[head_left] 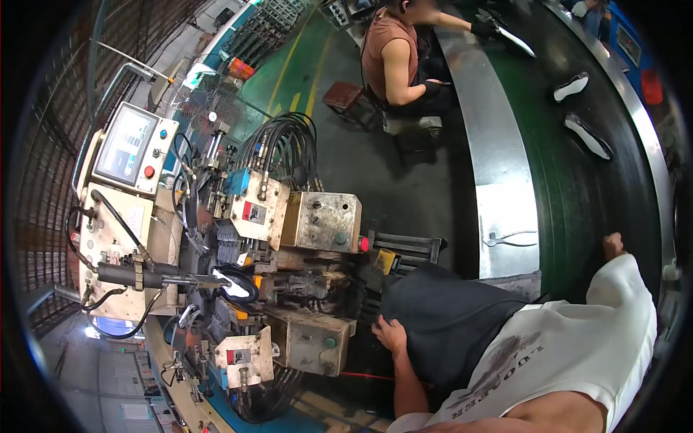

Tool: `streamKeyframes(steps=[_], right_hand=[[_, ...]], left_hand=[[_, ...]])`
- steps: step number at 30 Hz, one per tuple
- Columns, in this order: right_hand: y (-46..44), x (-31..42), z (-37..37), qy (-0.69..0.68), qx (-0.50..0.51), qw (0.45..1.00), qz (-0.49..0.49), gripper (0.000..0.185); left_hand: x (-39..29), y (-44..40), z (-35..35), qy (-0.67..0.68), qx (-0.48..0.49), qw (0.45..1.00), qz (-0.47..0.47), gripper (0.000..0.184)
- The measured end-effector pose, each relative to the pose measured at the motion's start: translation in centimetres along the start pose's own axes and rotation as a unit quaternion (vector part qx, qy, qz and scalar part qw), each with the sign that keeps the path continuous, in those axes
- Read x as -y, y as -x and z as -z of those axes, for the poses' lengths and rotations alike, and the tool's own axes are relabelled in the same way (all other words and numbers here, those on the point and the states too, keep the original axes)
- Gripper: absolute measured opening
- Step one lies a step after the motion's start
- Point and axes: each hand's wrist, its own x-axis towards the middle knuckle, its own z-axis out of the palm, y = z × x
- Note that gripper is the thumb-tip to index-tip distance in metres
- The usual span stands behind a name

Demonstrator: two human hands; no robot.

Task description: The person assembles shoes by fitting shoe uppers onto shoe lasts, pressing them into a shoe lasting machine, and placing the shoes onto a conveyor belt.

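Observation:
My left hand (390, 335) rests against the dark apron (440, 317) over my lap, its fingers apart and nothing in them. Farther right, my right hand (614, 246) lies over the dark conveyor belt (577, 209) with its fingers curled in; no object shows in it. Before me stands a machine (314, 220) with hoses and worn control boxes. A dark shoe upper with a white sole side (235, 286) sits in its middle clamp, away from both hands. Pliers (511, 238) lie on the metal ledge (505, 187) between me and the belt.
A co-worker (393, 58) in dark gloves sits beside the belt, one arm reaching over it towards a shoe part (516, 42). Two more shoe parts (572, 87) (588, 137) lie on the belt. At the left is a control panel (128, 148). A red-brown stool (349, 97) stands on the floor.

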Motion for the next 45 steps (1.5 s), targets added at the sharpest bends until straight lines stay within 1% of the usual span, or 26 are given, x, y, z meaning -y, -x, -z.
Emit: streamKeyframes(steps=[1,2,3,4,7,10,18,21,22,24,25,26,27,28,29,31,33,35,36,37,39,40,41,43,44,45], right_hand=[[2.7,1.0,0.3,-0.092,-0.015,0.986,-0.138,0.016],[3.7,3.2,-0.8,-0.061,-0.112,0.978,-0.168,0.016],[4.7,5.3,-1.9,-0.034,-0.207,0.957,-0.199,0.022],[5.8,7.5,2.6,0.001,-0.240,0.918,-0.314,0.015],[10.4,11.0,11.6,-0.011,-0.223,0.916,-0.333,0.010],[9.1,12.6,10.1,-0.027,-0.193,0.912,-0.361,0.012],[8.7,12.4,12.0,-0.044,-0.120,0.890,-0.438,0.038],[6.5,12.6,8.2,-0.134,-0.049,0.875,-0.462,0.038],[6.1,12.0,8.4,-0.144,-0.051,0.864,-0.480,0.034],[6.4,12.7,9.4,-0.124,-0.141,0.819,-0.543,0.028],[7.2,12.3,9.4,-0.080,-0.134,0.800,-0.580,0.028],[7.3,12.2,9.5,-0.086,-0.112,0.818,-0.558,0.032],[8.9,12.1,10.8,-0.098,-0.088,0.835,-0.534,0.037],[8.2,13.3,12.8,-0.118,-0.068,0.852,-0.505,0.042],[7.8,12.9,12.8,-0.133,-0.021,0.852,-0.507,0.047],[9.0,9.3,19.4,-0.278,0.077,0.833,-0.472,0.049],[8.8,5.7,21.7,-0.396,0.074,0.824,-0.399,0.055],[5.1,3.0,19.0,-0.421,0.010,0.860,-0.287,0.057],[2.8,1.8,19.4,-0.450,-0.012,0.851,-0.271,0.063],[0.1,0.8,20.2,-0.477,-0.032,0.841,-0.252,0.070],[-5.8,-1.1,21.1,-0.457,-0.070,0.868,-0.181,0.080],[-8.2,-1.8,22.7,-0.458,-0.068,0.872,-0.159,0.085],[-10.4,-2.2,24.6,-0.458,-0.066,0.876,-0.137,0.089],[-14.5,-2.1,26.4,-0.435,-0.067,0.891,-0.111,0.094],[-15.7,-1.7,27.6,-0.426,-0.067,0.897,-0.100,0.096],[-15.9,-1.2,29.9,-0.442,-0.010,0.891,-0.101,0.098]], left_hand=[[0.0,-0.1,-0.2,-0.007,0.002,1.000,-0.003,0.053],[0.0,-0.2,-0.2,-0.014,0.004,1.000,-0.006,0.053],[-0.1,-0.3,-0.3,-0.019,0.007,1.000,-0.010,0.053],[-0.3,-0.4,-0.4,-0.025,0.008,1.000,-0.007,0.053],[-0.6,-0.2,-0.5,-0.041,0.006,0.999,0.001,0.054],[-0.8,0.2,-0.5,-0.051,-0.006,0.999,0.012,0.054],[-0.9,0.8,-0.7,-0.048,-0.030,0.998,0.000,0.052],[-1.4,1.1,-0.5,-0.041,-0.055,0.998,-0.011,0.052],[-0.6,0.8,-0.4,-0.038,-0.060,0.997,-0.024,0.051],[0.6,0.1,-0.8,-0.041,-0.046,0.997,-0.056,0.051],[1.2,-0.6,-1.0,-0.045,-0.036,0.996,-0.071,0.051],[1.5,-0.8,-1.0,-0.053,-0.037,0.993,-0.102,0.049],[1.9,-1.4,-1.2,-0.031,-0.040,0.993,-0.107,0.049],[2.8,-1.6,-1.4,-0.052,-0.042,0.990,-0.126,0.049],[2.8,-1.5,-1.8,-0.032,-0.060,0.991,-0.114,0.051],[3.4,-2.2,-2.3,-0.030,-0.059,0.993,-0.102,0.050],[4.6,-3.3,-2.6,-0.077,-0.031,0.993,-0.088,0.052],[6.0,-4.1,-1.6,-0.049,0.011,0.992,-0.116,0.052],[6.1,-4.0,-1.1,-0.036,0.031,0.991,-0.126,0.051],[6.0,-3.5,-0.3,-0.021,0.037,0.995,-0.090,0.049],[6.4,-2.2,2.0,0.103,0.057,0.984,-0.134,0.046],[9.7,-3.5,2.3,0.085,0.073,0.980,-0.165,0.044],[11.1,-3.4,2.8,0.162,0.080,0.980,-0.086,0.040],[13.8,-2.2,4.5,-0.025,-0.020,0.978,-0.205,0.037],[16.3,-1.9,5.4,0.014,0.014,0.976,-0.217,0.039],[17.9,-1.6,5.9,0.053,0.047,0.970,-0.232,0.042]])
